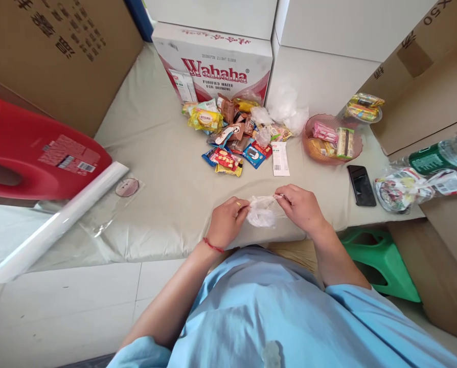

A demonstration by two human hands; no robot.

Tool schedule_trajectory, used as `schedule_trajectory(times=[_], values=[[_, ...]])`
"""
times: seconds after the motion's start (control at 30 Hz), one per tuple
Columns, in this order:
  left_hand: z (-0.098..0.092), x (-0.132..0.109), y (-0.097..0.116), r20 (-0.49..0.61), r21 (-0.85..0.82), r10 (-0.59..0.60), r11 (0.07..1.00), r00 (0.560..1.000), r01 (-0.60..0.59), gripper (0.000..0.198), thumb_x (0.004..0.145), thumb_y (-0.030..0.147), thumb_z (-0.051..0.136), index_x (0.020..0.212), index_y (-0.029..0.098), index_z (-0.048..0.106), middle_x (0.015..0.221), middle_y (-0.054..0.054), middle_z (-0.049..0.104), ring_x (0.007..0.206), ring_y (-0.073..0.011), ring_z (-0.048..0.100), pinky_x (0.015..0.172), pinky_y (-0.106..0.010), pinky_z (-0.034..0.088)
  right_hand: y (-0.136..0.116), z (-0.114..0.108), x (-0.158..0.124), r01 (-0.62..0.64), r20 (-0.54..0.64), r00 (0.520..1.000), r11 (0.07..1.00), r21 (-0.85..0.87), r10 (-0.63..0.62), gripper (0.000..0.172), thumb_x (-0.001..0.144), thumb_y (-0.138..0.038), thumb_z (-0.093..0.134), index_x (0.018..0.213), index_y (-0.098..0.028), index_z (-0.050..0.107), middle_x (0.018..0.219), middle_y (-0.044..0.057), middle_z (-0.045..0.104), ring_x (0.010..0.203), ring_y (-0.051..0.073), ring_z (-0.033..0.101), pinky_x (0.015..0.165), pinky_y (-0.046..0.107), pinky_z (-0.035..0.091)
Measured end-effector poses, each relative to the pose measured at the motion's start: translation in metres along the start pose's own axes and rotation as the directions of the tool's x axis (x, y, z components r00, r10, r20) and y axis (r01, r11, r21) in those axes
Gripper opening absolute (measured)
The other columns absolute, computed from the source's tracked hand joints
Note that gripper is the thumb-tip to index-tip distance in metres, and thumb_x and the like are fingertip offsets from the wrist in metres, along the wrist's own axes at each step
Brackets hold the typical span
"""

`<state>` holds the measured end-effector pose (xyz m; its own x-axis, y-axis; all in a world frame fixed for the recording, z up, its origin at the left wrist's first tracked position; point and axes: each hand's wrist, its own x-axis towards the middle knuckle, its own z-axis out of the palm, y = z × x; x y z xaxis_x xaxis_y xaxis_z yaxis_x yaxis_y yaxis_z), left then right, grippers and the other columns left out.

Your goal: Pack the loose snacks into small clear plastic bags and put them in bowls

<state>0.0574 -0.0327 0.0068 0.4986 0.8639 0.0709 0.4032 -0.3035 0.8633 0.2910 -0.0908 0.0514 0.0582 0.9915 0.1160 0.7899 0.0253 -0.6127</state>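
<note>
A thin clear plastic bag (261, 217) is stretched by its upper edge between my two hands, just above the near edge of the covered surface. My left hand (228, 220) pinches its left corner between thumb and fingers. On the other side, the fingertips of my right hand (299, 205) are closed on the right corner. The bag hangs loose and crumpled in the middle. Beyond my hands lies a heap of wrapped snacks (228, 134), with a white packet (279, 159) at its right. A pink clear bowl (332, 161) holds several more snacks.
A Wahaba-style water carton (213, 56) stands behind the heap, beside crumpled clear plastic (288, 110). At right are a phone (361, 185), plastic-wrapped packs (399, 190) and bottles (428, 158). A red jug (40, 148) and white film roll (60, 220) occupy the left. A green stool (382, 260) is below.
</note>
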Motion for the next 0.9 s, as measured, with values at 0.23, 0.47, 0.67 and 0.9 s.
schedule_trajectory(times=[0.23, 0.47, 0.67, 0.9], values=[[-0.011, -0.004, 0.007, -0.161, -0.103, -0.106, 0.991, 0.981, 0.09, 0.022, 0.093, 0.036, 0.059, 0.095, 0.023, 0.077, 0.09, -0.005, 0.073, 0.078, -0.0182, 0.066, 0.075, -0.03, 0.049, 0.014, 0.004, -0.003, 0.101, 0.119, 0.989, 0.992, -0.073, -0.092, 0.034, 0.094, -0.049, 0.068, 0.116, -0.024, 0.074, 0.087, 0.004, 0.067, 0.072, 0.017, 0.06, 0.066, 0.029, 0.04], [-0.01, -0.008, 0.003, -0.052, -0.353, -0.331, 0.889, 0.942, 0.293, 0.023, 0.083, 0.042, 0.07, 0.091, 0.021, 0.074, 0.068, 0.001, 0.068, 0.061, -0.0151, 0.06, 0.063, -0.027, 0.048, 0.025, 0.007, -0.002, -0.022, -0.219, 0.975, 0.999, 0.04, 0.03, 0.014, 0.094, -0.033, 0.064, 0.093, -0.024, 0.074, 0.108, 0.01, 0.063, 0.106, 0.027, 0.057, 0.091, 0.041, 0.047], [-0.003, -0.012, -0.002, -0.027, -0.247, -0.253, 0.939, 0.967, 0.239, 0.02, 0.083, 0.04, 0.067, 0.086, 0.023, 0.078, 0.078, -0.002, 0.074, 0.068, -0.0178, 0.064, 0.067, -0.028, 0.05, 0.011, 0.012, 0.004, -0.321, 0.117, 0.915, 0.521, 0.791, 0.386, 0.033, 0.084, -0.054, 0.072, 0.09, -0.025, 0.057, 0.085, 0.001, 0.065, 0.063, 0.013, 0.056, 0.058, 0.027, 0.046], [-0.033, -0.006, -0.009, 0.002, -0.069, -0.17, 0.983, 0.985, 0.17, 0.016, 0.086, 0.033, 0.064, 0.087, 0.026, 0.079, 0.088, -0.004, 0.078, 0.081, -0.0232, 0.069, 0.077, -0.032, 0.05, 0.029, -0.017, 0.001, -0.269, 0.187, 0.96, 0.876, 0.401, 0.209, 0.018, 0.085, -0.039, 0.07, 0.089, -0.022, 0.067, 0.067, -0.003, 0.058, 0.061, 0.013, 0.048, 0.058, 0.026, 0.036]])
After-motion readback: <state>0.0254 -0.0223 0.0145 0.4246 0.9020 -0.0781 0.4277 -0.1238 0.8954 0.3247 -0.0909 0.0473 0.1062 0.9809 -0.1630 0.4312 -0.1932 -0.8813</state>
